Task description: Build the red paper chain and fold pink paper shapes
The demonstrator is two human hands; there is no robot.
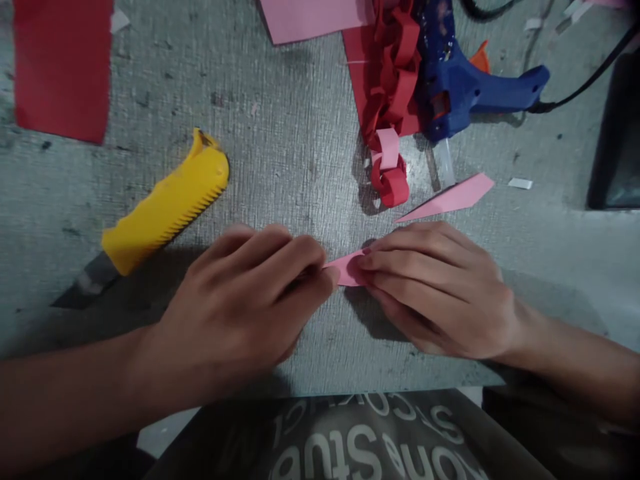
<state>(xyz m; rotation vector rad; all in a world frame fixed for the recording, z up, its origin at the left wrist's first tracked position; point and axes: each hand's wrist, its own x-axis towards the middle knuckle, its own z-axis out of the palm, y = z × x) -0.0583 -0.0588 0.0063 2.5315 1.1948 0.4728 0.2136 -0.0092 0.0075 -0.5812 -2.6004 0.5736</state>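
A small pink paper piece is pinched between my two hands near the table's front edge. My left hand has its fingers curled and closed on the paper's left end. At the paper's right end, the fingertips of my right hand press together on it. Just above my right hand lies a pointed pink paper piece. A paper chain of red links with a pink one hangs down toward the hands from the top. How the held paper is folded is hidden by the fingers.
A yellow cutter with its blade out lies left, near my left hand. A blue glue gun with a black cord is at upper right. Red paper, pink paper and a dark flat device lie toward the edges.
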